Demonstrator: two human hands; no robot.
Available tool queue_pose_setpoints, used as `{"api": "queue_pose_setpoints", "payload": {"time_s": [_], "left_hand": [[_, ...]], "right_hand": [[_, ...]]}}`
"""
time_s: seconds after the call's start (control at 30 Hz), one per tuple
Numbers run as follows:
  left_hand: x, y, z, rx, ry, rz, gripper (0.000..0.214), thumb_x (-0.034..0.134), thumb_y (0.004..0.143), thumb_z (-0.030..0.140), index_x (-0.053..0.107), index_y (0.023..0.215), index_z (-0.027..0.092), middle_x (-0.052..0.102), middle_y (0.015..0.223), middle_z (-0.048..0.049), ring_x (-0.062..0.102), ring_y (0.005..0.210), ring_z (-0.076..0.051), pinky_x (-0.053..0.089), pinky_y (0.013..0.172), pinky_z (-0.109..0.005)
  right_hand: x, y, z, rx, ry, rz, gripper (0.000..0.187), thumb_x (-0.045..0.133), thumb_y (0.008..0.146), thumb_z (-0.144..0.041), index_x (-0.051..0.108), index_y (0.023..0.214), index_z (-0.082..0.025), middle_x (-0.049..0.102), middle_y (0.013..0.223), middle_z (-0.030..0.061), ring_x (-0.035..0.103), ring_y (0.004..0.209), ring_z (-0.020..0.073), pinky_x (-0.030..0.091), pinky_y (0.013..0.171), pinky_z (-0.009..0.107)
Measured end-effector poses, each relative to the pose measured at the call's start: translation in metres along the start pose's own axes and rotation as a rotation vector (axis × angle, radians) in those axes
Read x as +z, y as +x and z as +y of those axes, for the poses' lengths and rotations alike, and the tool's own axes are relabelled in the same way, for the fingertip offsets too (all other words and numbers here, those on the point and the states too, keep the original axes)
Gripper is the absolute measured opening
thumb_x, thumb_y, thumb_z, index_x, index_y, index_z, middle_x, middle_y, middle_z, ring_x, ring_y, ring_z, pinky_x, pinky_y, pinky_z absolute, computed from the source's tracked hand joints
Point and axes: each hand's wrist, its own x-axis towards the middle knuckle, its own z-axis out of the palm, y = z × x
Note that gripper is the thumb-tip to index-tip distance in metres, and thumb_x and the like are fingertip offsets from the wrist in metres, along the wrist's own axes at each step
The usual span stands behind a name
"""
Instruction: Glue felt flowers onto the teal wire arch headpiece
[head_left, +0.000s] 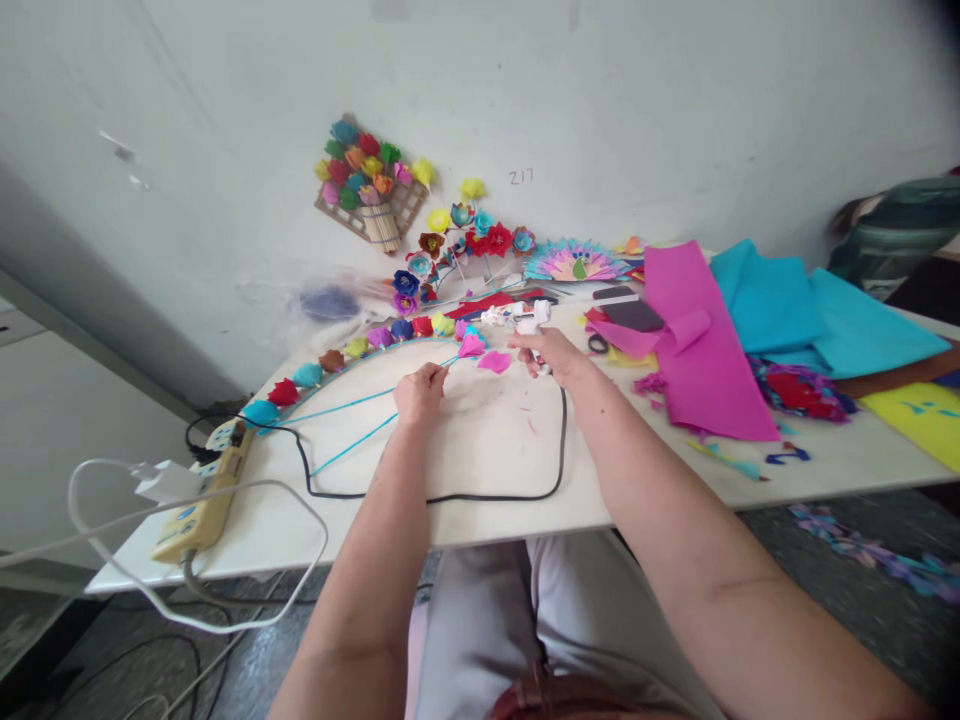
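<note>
My left hand [420,393] is closed in a pinch on a thin blue stem [352,445]. A pink paper flower [471,346] sits at the stem's far end, just beyond my fingertips. My right hand [553,355] is wrapped round a white glue gun [534,316] whose nozzle points left, above and to the right of the flower. A loose pink paper petal [494,362] lies flat on the table between my hands. Behind them curves a garland of colourful paper flowers [381,338], running from the left edge of the table toward the pink flower.
The gun's black cord [487,497] loops across the table to a yellow power strip [199,510] at left. Pink crepe paper [701,350], blue paper [870,320], scissors [598,344] and a dark phone [634,315] lie right. Finished paper flowers [495,240] stand behind.
</note>
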Motion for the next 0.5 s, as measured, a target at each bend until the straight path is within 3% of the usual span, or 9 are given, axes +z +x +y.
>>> {"api": "queue_pose_setpoints", "payload": {"time_s": [0.2, 0.37, 0.5], "left_hand": [[-0.0004, 0.0007, -0.0010, 0.004, -0.110, -0.009, 0.033, 0.036, 0.077, 0.047, 0.061, 0.078, 0.026, 0.062, 0.061, 0.0036, 0.054, 0.064, -0.011, 0.031, 0.057, -0.020], [0.0011, 0.0031, -0.0059, 0.126, -0.328, -0.151, 0.037, 0.037, 0.076, 0.049, 0.061, 0.077, 0.021, 0.058, 0.054, 0.0029, 0.047, 0.052, -0.008, 0.032, 0.053, -0.019], [0.0005, 0.0040, -0.0083, 0.145, -0.456, -0.210, 0.041, 0.038, 0.075, 0.051, 0.060, 0.076, 0.017, 0.054, 0.050, 0.0024, 0.038, 0.044, -0.007, 0.030, 0.048, -0.019]], "right_hand": [[-0.0002, -0.0016, 0.0000, -0.012, -0.039, -0.055, 0.027, 0.067, 0.058, -0.034, 0.053, 0.063, -0.012, 0.045, 0.043, -0.0043, 0.035, 0.032, 0.0049, 0.029, 0.028, 0.019], [0.0004, -0.0021, -0.0035, -0.048, 0.019, 0.003, 0.029, 0.065, 0.060, -0.037, 0.053, 0.066, -0.012, 0.044, 0.042, -0.0053, 0.034, 0.030, 0.0044, 0.028, 0.028, 0.019], [0.0000, -0.0004, -0.0034, -0.053, 0.053, 0.003, 0.029, 0.065, 0.060, -0.037, 0.054, 0.068, -0.011, 0.044, 0.040, -0.0057, 0.032, 0.029, 0.0041, 0.028, 0.028, 0.019]]}}
